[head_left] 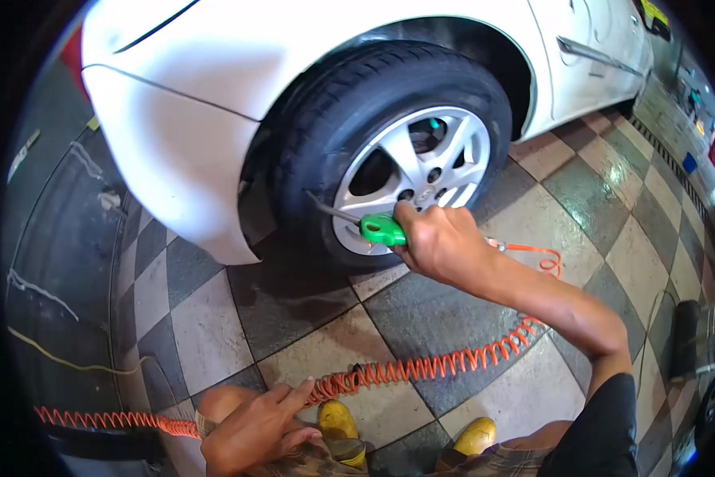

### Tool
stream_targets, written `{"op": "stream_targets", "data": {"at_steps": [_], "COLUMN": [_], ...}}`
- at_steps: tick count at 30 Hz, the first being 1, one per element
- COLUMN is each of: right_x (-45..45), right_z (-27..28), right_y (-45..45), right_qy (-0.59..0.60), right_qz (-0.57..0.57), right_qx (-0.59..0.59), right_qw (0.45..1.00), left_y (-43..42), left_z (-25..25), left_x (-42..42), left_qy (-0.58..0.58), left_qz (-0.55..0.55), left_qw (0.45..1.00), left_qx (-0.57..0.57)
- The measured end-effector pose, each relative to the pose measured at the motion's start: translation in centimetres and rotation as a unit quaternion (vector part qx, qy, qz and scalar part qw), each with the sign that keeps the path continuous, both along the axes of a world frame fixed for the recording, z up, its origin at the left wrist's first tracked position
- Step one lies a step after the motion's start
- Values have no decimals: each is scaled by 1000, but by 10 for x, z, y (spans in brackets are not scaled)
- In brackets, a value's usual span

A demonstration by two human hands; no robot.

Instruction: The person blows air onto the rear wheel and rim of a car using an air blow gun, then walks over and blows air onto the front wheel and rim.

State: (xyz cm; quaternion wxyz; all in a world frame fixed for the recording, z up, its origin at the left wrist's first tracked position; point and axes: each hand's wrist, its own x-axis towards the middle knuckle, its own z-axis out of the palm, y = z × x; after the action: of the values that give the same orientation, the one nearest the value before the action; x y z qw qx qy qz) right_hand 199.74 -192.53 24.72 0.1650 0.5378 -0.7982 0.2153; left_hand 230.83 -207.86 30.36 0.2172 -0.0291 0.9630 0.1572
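Because the right hand (pixel 441 238) is closed firmly around the body of a green air gun (pixel 383 230), the tool sits level ahead of the knuckles, its slim metal nozzle (pixel 337 211) projecting to the left of the grip. The fingers are wrapped round the handle, with no gap evident; trigger position is hidden by the hand. The nozzle tip lies against or just in front of the black tyre (pixel 421 75); contact cannot be confirmed. The alloy wheel (pixel 405 155) stands directly beyond the grip, under the arch of a white car (pixel 190 151). The right arm is extended forward, apparently to bring the nozzle across the wheel while the feet keep clear of it. A metal hose fitting (pixel 496 244) shows just to the right of the fist, and the orange coiled hose (pixel 421 370) loops back below the grip; its slack presumably spares the connection from pull. The left hand (pixel 258 425), lower and to the left of the grip, lies by the knee with the coil passing at its fingertips; whether it grasps the hose cannot be told. Two yellow boots (pixel 337 420) stand below the grip on checkered floor tiles (pixel 333 342), set apart, probably for balance.
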Motion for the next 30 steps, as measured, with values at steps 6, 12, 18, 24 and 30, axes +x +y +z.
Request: {"op": "stream_targets", "data": {"at_steps": [6, 12, 18, 24, 30], "right_x": [-65, -98, -59, -86, -104], "right_z": [-73, -78, -62, -54, -76], "right_y": [57, 106, 92, 98, 118], "right_qy": [-19, -47, -137, -162, -265], "right_qz": [-94, -213, -105, -162, -146], "right_qx": [-30, -43, 138, 88, 147], "right_qw": [995, 975, 975, 969, 942], "left_y": [-5, 0, 6, 9, 1], "left_z": [0, 2, 2, 6, -3], "left_x": [8, 6, -1, 1, 7], "left_qy": [51, 23, 60, 54, 52], "left_qz": [-43, -1, -27, -30, -19], "left_qw": [998, 1000, 996, 995, 997], "left_qx": [-10, -11, -58, -83, -61]}}
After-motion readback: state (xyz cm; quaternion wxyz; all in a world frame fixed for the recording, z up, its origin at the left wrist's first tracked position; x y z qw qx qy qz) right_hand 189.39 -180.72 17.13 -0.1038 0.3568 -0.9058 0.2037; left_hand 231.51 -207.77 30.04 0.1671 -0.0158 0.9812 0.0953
